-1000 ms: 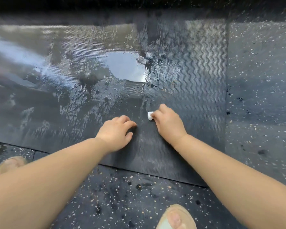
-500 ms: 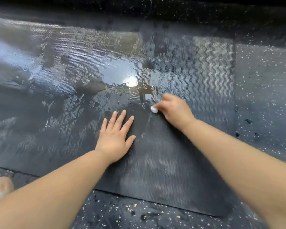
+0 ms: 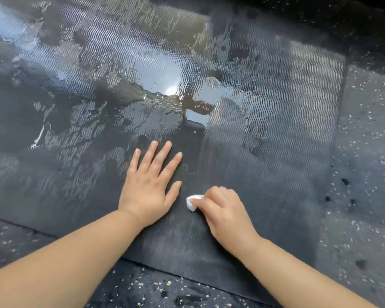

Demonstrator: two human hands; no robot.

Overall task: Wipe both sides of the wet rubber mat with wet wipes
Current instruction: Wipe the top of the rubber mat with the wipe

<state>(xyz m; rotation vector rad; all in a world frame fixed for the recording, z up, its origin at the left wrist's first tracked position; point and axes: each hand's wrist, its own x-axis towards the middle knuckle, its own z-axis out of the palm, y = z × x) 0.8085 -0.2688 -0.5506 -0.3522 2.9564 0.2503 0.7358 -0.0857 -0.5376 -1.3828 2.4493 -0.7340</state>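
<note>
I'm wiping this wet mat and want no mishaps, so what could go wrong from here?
One: the left hand lies flat on the wet rubber mat; if you lean on it, it may slide. Two: the wipe pinched in the right hand is a small wad, and the puddle farther up would likely soak it fast.

I can see only a small white corner of the wet wipe (image 3: 192,202); the rest is hidden under the right hand's (image 3: 225,213) curled fingers. The rubber mat (image 3: 276,152) is cut off by the frame's edge from 9 to 11 o'clock. The speckled floor (image 3: 365,196) at 3 o'clock is blurred.
</note>
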